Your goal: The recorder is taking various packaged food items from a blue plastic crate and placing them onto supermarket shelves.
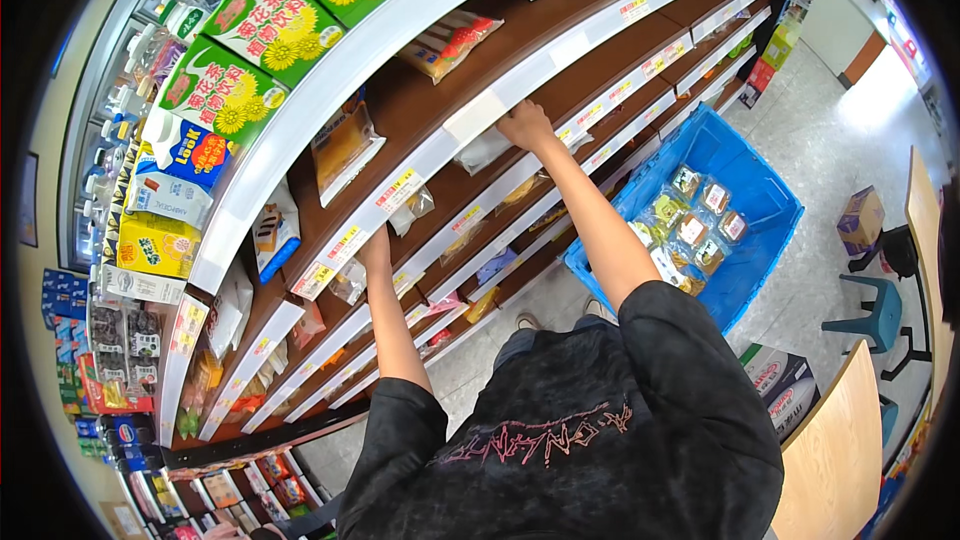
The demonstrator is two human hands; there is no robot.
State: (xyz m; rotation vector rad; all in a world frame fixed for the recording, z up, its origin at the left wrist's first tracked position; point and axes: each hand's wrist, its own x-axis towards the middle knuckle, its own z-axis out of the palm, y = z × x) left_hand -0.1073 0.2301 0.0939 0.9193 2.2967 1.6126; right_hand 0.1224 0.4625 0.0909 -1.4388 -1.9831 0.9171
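Both my hands reach into a brown store shelf unit with white price-label rails [491,106]. My left hand [376,247] goes in under a rail, its fingers hidden behind the edge. Clear plastic packages flank it: one [412,211] to its right, another [348,283] to its left. Farther right, my right hand [527,125] is at the same shelf level, fingers bent and fingertips partly hidden by the rail. Just beside it lies a whitish plastic bag [484,151]. Whether either hand grips anything is not visible.
A blue plastic crate [761,165] with several small packaged food items [691,228] stands on the floor at my right. Bagged bread [346,144] and green drink cartons [259,34] occupy higher shelves. Teal stools [874,313], a cardboard box [861,221] and a wooden tabletop [832,457] stand farther right.
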